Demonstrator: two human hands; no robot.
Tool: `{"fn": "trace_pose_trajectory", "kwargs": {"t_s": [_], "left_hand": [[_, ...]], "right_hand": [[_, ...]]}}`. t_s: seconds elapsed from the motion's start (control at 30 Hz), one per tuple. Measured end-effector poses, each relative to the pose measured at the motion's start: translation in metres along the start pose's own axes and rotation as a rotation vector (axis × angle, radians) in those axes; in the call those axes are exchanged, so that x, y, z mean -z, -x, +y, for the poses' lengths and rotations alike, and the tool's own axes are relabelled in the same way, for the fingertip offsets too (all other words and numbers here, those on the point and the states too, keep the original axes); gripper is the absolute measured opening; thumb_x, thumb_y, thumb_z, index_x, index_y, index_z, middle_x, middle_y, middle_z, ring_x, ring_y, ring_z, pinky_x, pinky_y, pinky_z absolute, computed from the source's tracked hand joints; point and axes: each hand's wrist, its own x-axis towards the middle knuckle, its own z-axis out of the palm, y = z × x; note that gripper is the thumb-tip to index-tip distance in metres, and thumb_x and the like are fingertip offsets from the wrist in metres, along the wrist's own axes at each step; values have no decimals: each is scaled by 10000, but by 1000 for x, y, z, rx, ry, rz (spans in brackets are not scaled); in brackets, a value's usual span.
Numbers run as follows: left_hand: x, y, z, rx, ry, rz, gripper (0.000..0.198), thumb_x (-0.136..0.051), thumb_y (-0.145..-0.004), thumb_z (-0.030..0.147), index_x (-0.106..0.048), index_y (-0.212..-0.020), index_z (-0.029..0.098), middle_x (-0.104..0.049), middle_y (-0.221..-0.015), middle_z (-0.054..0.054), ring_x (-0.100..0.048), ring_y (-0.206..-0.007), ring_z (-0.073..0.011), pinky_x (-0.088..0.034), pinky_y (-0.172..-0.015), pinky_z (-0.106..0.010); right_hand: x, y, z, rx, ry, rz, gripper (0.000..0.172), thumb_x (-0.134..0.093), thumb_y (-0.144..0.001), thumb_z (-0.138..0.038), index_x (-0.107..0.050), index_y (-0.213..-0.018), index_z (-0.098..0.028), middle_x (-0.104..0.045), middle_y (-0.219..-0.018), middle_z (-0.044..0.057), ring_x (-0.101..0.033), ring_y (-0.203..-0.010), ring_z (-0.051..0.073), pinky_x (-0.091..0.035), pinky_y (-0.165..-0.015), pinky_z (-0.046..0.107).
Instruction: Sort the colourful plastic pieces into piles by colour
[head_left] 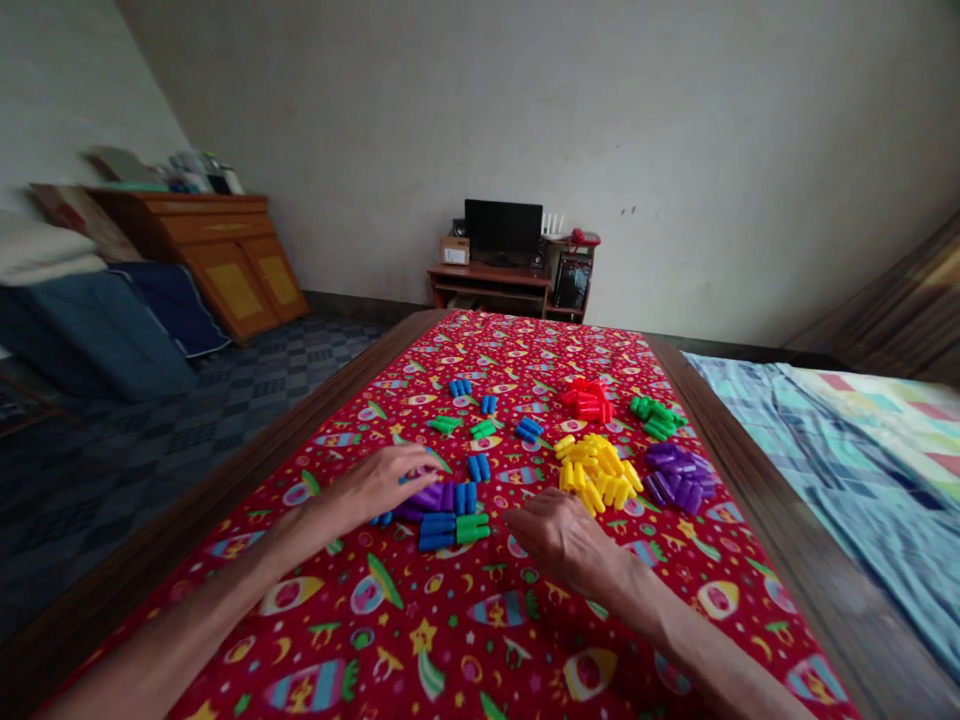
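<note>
My left hand (379, 482) lies on a red patterned tablecloth (450, 640) with its fingers curled against a small cluster of purple, blue and green plastic blocks (447, 510). My right hand (559, 535) rests palm down just right of that cluster, fingers loosely bent, nothing visible in it. Beyond my right hand sit sorted heaps: yellow blocks (598, 470), purple blocks (679, 475), red blocks (589, 398) and green blocks (654, 416). Loose blue blocks (529, 429) and green blocks (447, 424) lie scattered in the middle of the cloth.
The cloth covers a long wooden table (757, 500). A bed with striped bedding (862, 450) runs along the right. A wooden cabinet (225, 260) and blue cushions (97, 330) stand left; a low desk with a monitor (502, 232) stands by the far wall.
</note>
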Motion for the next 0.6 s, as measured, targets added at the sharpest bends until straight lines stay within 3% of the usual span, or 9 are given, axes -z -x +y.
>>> {"fn": "trace_pose_trajectory", "kwargs": {"t_s": [0.1, 0.2, 0.43, 0.6], "left_hand": [[-13, 43, 4, -42, -25, 10, 270, -486, -944, 360, -697, -1077, 255, -713, -1069, -44, -639, -1001, -193, -483, -930, -310], [-24, 62, 6, -53, -80, 73, 288, -491, -956, 349, -659, -1171, 259, -690, -1121, -50, -597, -1061, -201, -469, -964, -329], [-37, 59, 15, -31, -85, 136, 286, -508, -929, 388, -682, -1093, 232, -662, -979, -66, -610, -945, -214, -517, -861, -317], [-29, 50, 21, 53, 60, 139, 254, -552, -863, 396, -680, -1027, 250, -650, -937, -37, -646, -785, -175, -541, -726, -259]], "right_hand": [[0, 1, 2, -7, 15, -40, 174, -476, -835, -48, -544, -741, -177, -589, -629, 5, -446, -539, 109, -247, -565, 275], [0, 2, 5, -24, 35, -58, 167, -482, -824, -38, -550, -751, -172, -602, -640, 13, -454, -541, 109, -237, -560, 274], [4, 1, 2, -34, 21, -116, 151, -498, -844, -59, -571, -780, -174, -612, -655, 16, -464, -546, 110, -246, -555, 271], [5, 0, 0, -46, -17, -94, 163, -486, -870, -63, -589, -807, -172, -633, -699, 27, -516, -598, 126, -310, -573, 258]]}}
